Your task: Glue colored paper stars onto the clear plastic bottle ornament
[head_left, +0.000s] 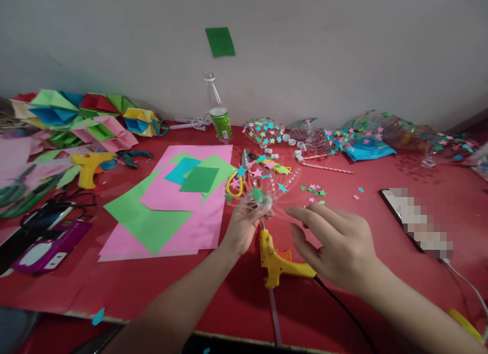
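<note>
In the middle of the head view, my left hand (246, 224) pinches the neck of a clear plastic bottle piece (272, 184) dotted with coloured paper stars. My right hand (335, 242) hovers to the right of it, fingers apart and holding nothing. Below and between the hands lies a yellow glue gun (274, 265), its nozzle pointing toward the bottle piece and a clear glue stick (274, 318) trailing from its back. Loose paper stars (314, 191) are scattered just beyond my right hand.
Coloured paper sheets (152, 222) lie at left, near a second yellow glue gun (89, 166) and folded paper shapes (102, 125). A bottle (221, 123) stands by the wall. Star-covered plastic pieces (263, 129) line the back; a phone (415, 222) rests at right.
</note>
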Available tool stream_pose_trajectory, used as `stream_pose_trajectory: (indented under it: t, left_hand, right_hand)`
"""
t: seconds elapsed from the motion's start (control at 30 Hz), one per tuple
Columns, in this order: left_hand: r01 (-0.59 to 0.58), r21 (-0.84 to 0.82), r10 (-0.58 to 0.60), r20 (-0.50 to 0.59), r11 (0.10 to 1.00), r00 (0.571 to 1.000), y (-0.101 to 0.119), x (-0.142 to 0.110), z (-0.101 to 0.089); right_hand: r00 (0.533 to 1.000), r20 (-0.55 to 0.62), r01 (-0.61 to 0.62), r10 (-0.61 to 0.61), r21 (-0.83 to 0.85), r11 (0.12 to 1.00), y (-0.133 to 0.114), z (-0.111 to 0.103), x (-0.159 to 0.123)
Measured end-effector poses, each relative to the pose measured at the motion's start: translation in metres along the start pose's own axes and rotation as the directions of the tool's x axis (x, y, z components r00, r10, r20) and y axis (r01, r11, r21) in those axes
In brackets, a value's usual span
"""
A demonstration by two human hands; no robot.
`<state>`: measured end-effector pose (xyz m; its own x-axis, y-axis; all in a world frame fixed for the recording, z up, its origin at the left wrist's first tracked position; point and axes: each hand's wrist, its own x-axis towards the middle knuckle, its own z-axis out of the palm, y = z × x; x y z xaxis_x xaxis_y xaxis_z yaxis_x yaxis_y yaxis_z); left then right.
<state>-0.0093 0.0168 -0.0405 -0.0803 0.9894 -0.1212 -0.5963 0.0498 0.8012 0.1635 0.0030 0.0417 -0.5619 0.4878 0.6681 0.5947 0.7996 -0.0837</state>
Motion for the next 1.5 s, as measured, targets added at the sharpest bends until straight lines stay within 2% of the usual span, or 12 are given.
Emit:
stream_pose_trajectory:
  t: [0.23,0.5,0.73,0.83,1.0,1.13,1.27,1.4,1.5]
  left_hand:
    - [-0.001,-0.006,0.002,0.037,1.000,0.999,-0.002,0.001,-0.002]
    - [0.030,0.004,-0.030,-0.019,1.000,0.999,-0.009,0.001,-0.005]
    - [0.016,0.046,-0.019,0.052,0.999,0.998,-0.012,0.000,-0.006]
    - [0.025,0.033,-0.026,0.044,0.999,0.999,-0.011,-0.002,-0.004]
    - [0.035,0.065,-0.038,0.041,0.997,0.998,-0.005,-0.003,0.001]
    - [0.031,0.054,-0.033,0.040,0.998,0.999,-0.001,-0.003,0.003]
    - [0.037,0.057,-0.039,0.029,0.998,0.999,-0.003,-0.002,0.001]
    - [0.052,0.057,-0.053,0.013,0.997,0.999,-0.005,-0.002,0.001]
    - [0.058,0.039,-0.058,0.009,0.998,0.998,-0.004,-0.002,0.003]
  right_hand:
    - [0.997,0.006,0.072,-0.072,-0.025,0.997,-0.003,0.005,-0.003]
    - [0.997,-0.076,0.019,-0.021,-0.024,1.000,-0.008,0.005,-0.003]
    - [0.997,-0.071,-0.009,0.009,0.004,1.000,-0.005,0.004,-0.004]
    - [0.997,-0.074,-0.006,0.006,-0.001,1.000,-0.004,0.004,-0.004]
    - [0.998,-0.053,0.048,-0.046,0.044,0.998,-0.005,0.006,-0.004]
    - [0.998,-0.026,0.053,-0.050,0.161,0.985,-0.005,0.009,-0.005]
    - [0.999,-0.041,0.012,0.000,0.283,0.959,-0.006,0.013,-0.006]
    - [0.987,-0.054,-0.124,0.148,0.320,0.939,-0.009,0.014,-0.004]
    - [0.987,-0.082,-0.103,0.137,0.329,0.939,-0.009,0.013,-0.002]
